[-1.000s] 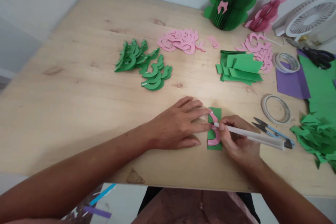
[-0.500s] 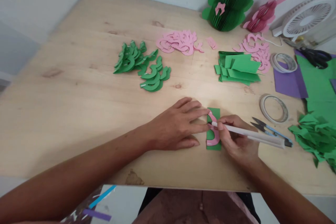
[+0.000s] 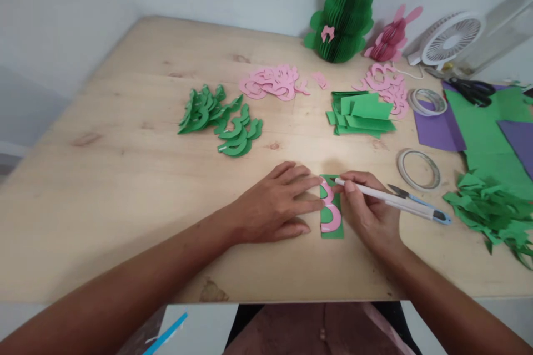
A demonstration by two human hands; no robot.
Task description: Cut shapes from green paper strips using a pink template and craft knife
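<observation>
My left hand (image 3: 283, 202) lies flat with fingers spread, its fingertips pressing the left edge of a pink curved paper cutout (image 3: 332, 219). That cutout rests on a small green paper rectangle (image 3: 336, 233) on the table. My right hand (image 3: 372, 205) is closed around a white pen (image 3: 387, 198), whose tip is at the upper part of the green rectangle, just above the pink shape. Partly behind the pen, a pair of blue-handled thread snips (image 3: 402, 191) lies on the wood.
Green cutouts (image 3: 237, 133), pink cutouts (image 3: 272, 82) and folded green paper strips (image 3: 364, 113) lie further back. Tape rolls (image 3: 420, 186), green scraps (image 3: 491, 205) and black-handled scissors (image 3: 472, 91) are at right. A green paper rabbit (image 3: 343, 22) and white fan (image 3: 452, 39) stand behind.
The pen tip has moved up from the middle of the pink cutout to near the top of the green rectangle. My left hand keeps its hold; the camera view has shifted.
</observation>
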